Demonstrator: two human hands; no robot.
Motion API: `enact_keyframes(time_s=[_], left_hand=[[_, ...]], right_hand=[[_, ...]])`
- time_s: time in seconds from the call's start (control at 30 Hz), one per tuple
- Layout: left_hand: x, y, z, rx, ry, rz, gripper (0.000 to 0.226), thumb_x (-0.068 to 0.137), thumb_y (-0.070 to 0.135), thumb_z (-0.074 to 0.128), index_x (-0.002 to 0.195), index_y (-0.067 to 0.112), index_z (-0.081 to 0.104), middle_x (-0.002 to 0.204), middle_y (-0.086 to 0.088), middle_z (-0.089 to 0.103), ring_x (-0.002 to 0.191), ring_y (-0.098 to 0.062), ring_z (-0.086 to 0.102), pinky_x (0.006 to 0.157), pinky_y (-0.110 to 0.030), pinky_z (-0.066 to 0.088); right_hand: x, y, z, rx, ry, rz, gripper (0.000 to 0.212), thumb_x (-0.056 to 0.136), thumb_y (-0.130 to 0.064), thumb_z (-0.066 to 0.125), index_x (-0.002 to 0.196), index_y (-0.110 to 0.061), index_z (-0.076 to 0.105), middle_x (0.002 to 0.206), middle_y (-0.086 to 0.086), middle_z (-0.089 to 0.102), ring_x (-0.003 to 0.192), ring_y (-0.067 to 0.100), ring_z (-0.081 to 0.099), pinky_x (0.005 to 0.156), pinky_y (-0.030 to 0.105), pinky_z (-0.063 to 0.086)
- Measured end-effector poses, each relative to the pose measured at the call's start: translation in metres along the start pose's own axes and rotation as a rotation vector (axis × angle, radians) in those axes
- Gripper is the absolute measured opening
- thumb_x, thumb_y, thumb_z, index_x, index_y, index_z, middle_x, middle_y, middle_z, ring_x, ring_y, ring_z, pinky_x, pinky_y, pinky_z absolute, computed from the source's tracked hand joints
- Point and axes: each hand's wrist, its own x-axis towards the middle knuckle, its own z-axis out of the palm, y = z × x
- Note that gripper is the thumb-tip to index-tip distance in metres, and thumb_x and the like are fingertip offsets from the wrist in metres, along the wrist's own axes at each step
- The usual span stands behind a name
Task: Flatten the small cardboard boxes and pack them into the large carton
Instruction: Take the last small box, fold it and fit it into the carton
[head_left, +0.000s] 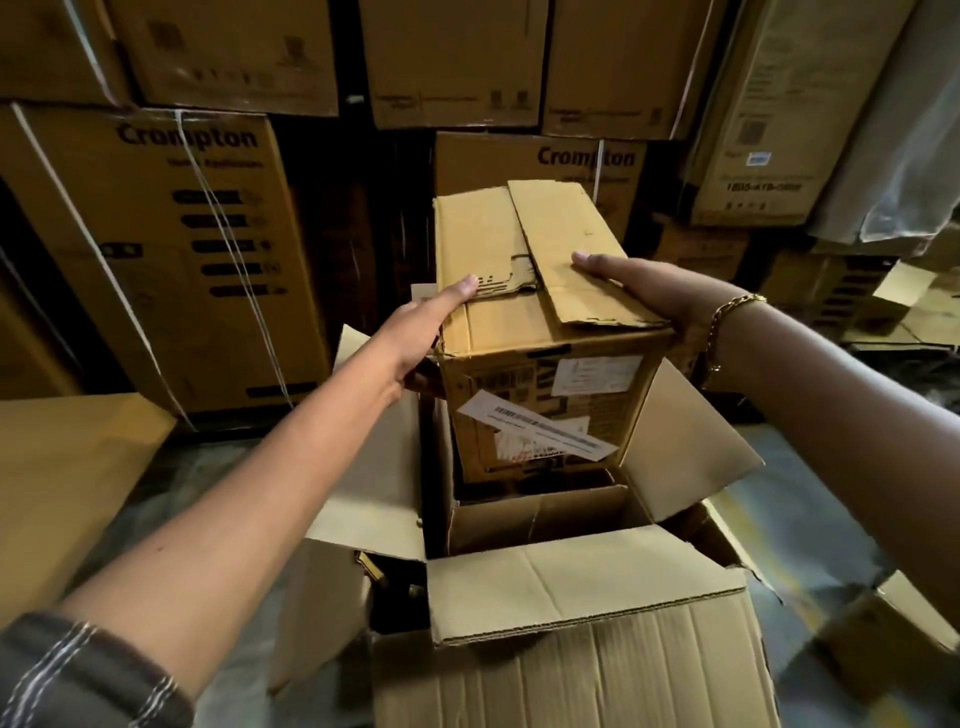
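A small cardboard box (545, 364) is held above the open mouth of the large carton (571, 670), its lower part already sunk between the carton's raised flaps, toward the far edge of the opening. It is gripped from both sides: the left hand (421, 332) is wrapped round the left upper edge, thumb laid on the top and fingers hidden behind the side wall, while the right hand (654, 296) is spread flat across the loose top flaps, fingers fairly wide and pressing them down. The box is still erect, not flattened, with its long axis judged to run away from the viewer and slightly upward, the labelled end face turned toward the camera. It is judged light and probably empty, the corrugated walls stiff along the panels but yielding at the creases and torn flap edges. Hold is best taken at opposite corners, so the walls can be skewed flat.
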Motion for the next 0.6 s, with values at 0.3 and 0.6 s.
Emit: enact_keyframes(time_s=[0.3,0.6], left_hand=[[-0.018,-0.001,0.013,0.069,0.106,-0.055,0.066,0.084,0.073,0.055,0.123,0.02,0.064,0.107,0.0,0.067,0.101,-0.019,0.059,0.084,-0.033,0.041],[-0.02,-0.012,0.011,0.122,0.136,-0.067,0.069,0.086,0.071,0.051,0.13,0.019,0.061,0.117,-0.001,0.064,0.108,-0.021,0.056,0.079,-0.031,0.033]], right_hand=[[0.012,0.014,-0.002,-0.052,-0.089,-0.055,0.075,0.072,-0.077,0.064,0.113,-0.014,0.06,0.108,0.014,0.074,0.092,0.031,0.073,0.087,0.045,0.058],[0.024,0.027,0.007,-0.064,-0.13,-0.088,0.075,0.076,-0.077,0.06,0.117,-0.014,0.06,0.109,0.015,0.073,0.095,0.032,0.071,0.091,0.047,0.057]])
